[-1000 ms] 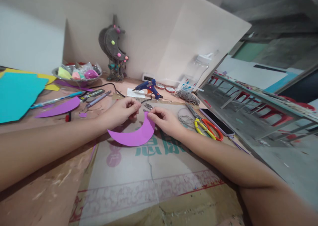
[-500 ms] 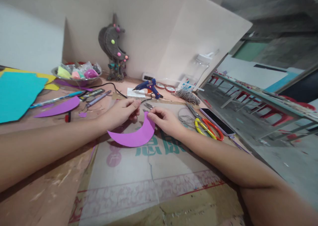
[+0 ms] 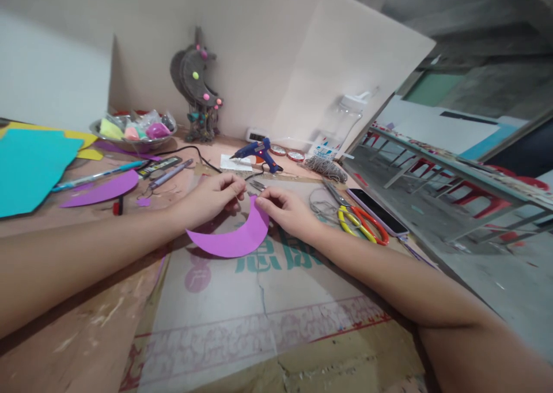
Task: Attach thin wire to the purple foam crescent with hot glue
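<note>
A purple paper crescent (image 3: 235,237) lies on flattened cardboard (image 3: 259,301) in front of me. My right hand (image 3: 287,210) pinches its upper right tip with thumb and forefinger. My left hand (image 3: 213,195) hovers just left of that tip, its fingers curled and pinched together on something too small to make out. Both forearms rest on the table.
Scissors with yellow and orange handles (image 3: 360,223), a phone (image 3: 378,210), a wad of thread (image 3: 322,166) and a blue glue gun (image 3: 259,151) lie to the right and behind. A second purple crescent (image 3: 101,189), pens, teal paper (image 3: 30,171), a bowl of pompoms (image 3: 133,132) and a moon ornament (image 3: 194,84) stand left.
Both hands stay at the crescent's tip with only slight finger shifts. The view has dipped a little.
</note>
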A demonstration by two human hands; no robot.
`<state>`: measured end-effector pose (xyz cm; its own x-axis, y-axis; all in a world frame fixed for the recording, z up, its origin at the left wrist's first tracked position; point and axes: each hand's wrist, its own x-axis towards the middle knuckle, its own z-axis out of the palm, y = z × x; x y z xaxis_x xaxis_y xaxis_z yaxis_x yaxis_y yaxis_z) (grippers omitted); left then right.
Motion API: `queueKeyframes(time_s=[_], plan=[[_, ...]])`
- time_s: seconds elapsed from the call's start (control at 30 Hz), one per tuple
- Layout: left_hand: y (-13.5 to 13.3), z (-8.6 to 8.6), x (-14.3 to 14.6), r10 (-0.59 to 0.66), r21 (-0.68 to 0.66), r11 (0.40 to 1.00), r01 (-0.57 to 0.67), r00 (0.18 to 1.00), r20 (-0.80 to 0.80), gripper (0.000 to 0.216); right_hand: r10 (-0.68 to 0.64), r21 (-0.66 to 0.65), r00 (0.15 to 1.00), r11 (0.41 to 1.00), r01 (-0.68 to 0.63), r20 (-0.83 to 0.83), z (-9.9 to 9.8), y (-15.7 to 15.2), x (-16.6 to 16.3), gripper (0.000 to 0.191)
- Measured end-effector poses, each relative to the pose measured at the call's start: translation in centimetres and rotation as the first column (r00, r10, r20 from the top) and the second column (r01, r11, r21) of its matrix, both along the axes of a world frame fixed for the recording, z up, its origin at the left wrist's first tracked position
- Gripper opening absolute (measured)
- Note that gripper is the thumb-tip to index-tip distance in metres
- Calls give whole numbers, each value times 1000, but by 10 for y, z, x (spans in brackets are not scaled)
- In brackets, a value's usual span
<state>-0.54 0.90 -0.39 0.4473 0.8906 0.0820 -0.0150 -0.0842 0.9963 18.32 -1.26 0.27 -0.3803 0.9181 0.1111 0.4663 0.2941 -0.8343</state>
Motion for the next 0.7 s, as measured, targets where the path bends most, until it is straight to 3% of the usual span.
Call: queueKeyframes(time_s=[0.1,0.37,0.7], plan=[[-1,1,1,-11,-24,1000,11,1000,10,14,2,10,1000,1000,-2,7,0,1,1,27],[-5,7,-3,6,81,997,12,976,-219,27,4,34,999,999,-6,43,0,1,1,28],[-4,4,-4,64,121,992,-23,937,-342,32,-18,76,998,997,14,59,0,1,1,27]])
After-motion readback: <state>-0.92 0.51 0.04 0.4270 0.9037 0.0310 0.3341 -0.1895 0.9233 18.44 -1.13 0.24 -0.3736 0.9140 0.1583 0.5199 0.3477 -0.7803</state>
